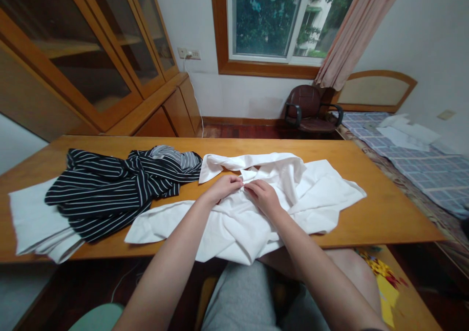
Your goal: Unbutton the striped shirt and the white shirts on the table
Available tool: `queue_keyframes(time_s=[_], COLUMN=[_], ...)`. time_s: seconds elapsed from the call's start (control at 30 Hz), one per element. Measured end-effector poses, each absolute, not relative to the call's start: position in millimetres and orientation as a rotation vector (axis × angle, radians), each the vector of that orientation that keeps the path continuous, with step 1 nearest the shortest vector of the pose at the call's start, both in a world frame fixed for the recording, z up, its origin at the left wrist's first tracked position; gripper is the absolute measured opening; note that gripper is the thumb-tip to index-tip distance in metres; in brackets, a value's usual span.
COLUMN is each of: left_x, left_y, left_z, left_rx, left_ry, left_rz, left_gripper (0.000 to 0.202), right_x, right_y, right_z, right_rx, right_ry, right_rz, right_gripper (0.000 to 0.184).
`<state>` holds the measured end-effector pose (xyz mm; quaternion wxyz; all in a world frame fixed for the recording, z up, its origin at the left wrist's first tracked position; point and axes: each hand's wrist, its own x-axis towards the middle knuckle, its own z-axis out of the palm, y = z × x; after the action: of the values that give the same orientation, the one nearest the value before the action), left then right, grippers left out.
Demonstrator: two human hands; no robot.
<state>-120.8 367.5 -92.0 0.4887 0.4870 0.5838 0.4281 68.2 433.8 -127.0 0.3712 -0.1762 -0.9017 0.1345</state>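
Note:
A white shirt (315,194) lies crumpled across the middle of the wooden table (384,214), part of it hanging over the near edge. My left hand (223,187) and my right hand (264,196) meet at the shirt's front just below the collar. Both pinch the white cloth with closed fingers, fingertips nearly touching each other. A black shirt with thin white stripes (110,184) lies bunched to the left of my left hand, apart from it.
A folded white cloth (32,218) lies at the table's left end, partly under the striped shirt. Beyond the table stand a dark armchair (311,109), a wooden cabinet (110,67) and a bed (421,160) on the right.

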Motion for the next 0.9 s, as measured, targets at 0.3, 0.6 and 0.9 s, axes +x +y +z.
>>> queue_keyframes(time_s=[0.3,0.6,0.9], left_x=[-119,-115,-119], left_y=[366,364,365], left_z=[-87,-88,-102], left_rx=[0.898,0.893,1.144], left_ry=[1.275,1.311,1.479], left_rz=[1.137,1.218,1.263], left_gripper=[0.035,0.039,0.033], right_x=[72,69,67], right_y=[435,437,438], right_z=[-120,-127,-124], right_rx=[-0.336,-0.397,-0.450], right_ry=[-2.301,-2.341,-2.386], right_rz=[0.109,-0.026,0.068], right_gripper=[0.023,0.020,0.024])
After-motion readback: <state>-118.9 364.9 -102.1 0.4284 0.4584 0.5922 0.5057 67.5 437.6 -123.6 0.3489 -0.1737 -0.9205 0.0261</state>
